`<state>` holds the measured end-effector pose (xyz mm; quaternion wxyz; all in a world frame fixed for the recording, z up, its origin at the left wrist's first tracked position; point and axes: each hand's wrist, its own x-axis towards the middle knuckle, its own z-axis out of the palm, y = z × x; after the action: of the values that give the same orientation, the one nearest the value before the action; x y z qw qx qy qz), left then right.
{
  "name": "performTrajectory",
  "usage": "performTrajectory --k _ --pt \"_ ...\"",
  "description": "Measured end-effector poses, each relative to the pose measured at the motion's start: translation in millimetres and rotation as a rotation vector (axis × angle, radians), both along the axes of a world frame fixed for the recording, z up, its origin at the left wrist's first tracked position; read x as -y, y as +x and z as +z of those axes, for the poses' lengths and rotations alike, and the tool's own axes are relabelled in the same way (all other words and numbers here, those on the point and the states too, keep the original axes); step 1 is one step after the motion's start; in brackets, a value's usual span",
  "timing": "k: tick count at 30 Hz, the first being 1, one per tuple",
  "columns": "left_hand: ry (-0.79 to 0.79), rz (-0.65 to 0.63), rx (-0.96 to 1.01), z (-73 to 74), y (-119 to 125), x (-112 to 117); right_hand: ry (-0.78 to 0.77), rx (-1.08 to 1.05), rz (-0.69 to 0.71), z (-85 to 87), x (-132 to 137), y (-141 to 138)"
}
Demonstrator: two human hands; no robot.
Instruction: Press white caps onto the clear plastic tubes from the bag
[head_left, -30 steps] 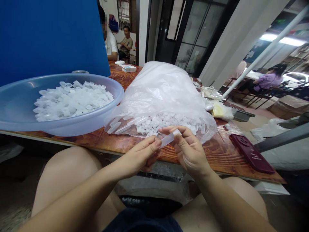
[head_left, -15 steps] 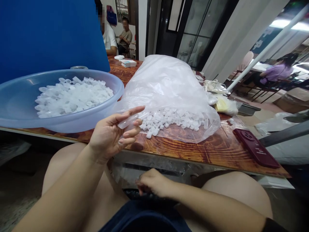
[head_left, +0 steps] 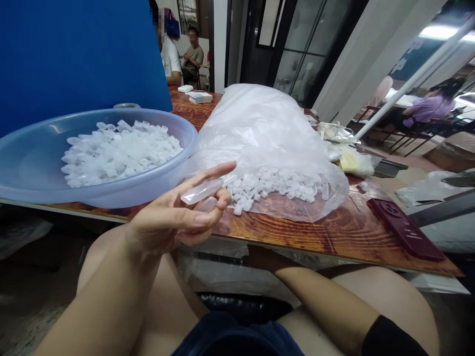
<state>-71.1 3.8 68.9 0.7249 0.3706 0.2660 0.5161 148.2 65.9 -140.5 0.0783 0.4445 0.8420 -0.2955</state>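
In the head view, the left hand (head_left: 193, 212) has clear tubes (head_left: 202, 192) pinched in its fingers, over the near edge of the desk (head_left: 282, 235). The right hand (head_left: 257, 256) is low and dark by that edge, so I can't tell if its fingers are apart or together. The big blue bowl (head_left: 122, 196) on the left has lots of white bits (head_left: 118, 155). Many more little pieces (head_left: 274, 184) are in the bag (head_left: 256, 123), so plenty seems left.

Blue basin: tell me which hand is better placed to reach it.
Probably the left hand: it is raised near the blue basin, holding translucent pieces, while the right hand is low by the table, farther away.
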Motion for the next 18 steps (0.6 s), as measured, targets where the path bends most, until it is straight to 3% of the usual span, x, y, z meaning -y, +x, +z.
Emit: performTrajectory --k 4,5,6,7,8,10,12,14,16,18 --pt "0.003 -0.042 -0.103 -7.1 -1.1 -2.9 -0.045 0.012 0.223 53.6 18.1 -17.3" --pt "0.003 -0.052 -0.137 -9.4 -1.9 -4.5 -0.061 -0.03 0.301 71.7 22.5 -20.9" --pt "0.001 -0.055 -0.176 -11.4 -2.7 -6.3 -0.069 -0.118 0.468 90.1 25.9 -23.1" --pt "-0.002 -0.052 -0.215 -13.2 -3.4 -8.1 -0.056 -0.182 0.508 107.3 27.9 -23.9" --pt "-0.011 -0.041 -0.255 -14.7 -4.0 -10.0 -0.011 -0.265 0.533 122.1 28.1 -23.3" --pt "-0.045 0.0 -0.327 -16.6 -3.7 -13.5 0.256 -0.462 0.514 140.7 22.5 -19.4" --pt "-0.087 0.04 -0.386 -18.0 -1.6 -16.6 0.609 -0.531 0.44 144.1 10.4 -14.9" --pt "-0.111 0.084 -0.437 -19.8 1.8 -19.2 0.884 -0.451 0.407 138.1 -3.5 -12.6" --pt "-0.119 0.114 -0.48 -22.8 5.3 -21.8 1.018 -0.341 0.452 130.7 -14.3 -12.8" --pt "-0.1 0.143 -0.536 -27.0 7.8 -24.5 1.05 -0.261 0.529 126.5 -20.1 -14.5"
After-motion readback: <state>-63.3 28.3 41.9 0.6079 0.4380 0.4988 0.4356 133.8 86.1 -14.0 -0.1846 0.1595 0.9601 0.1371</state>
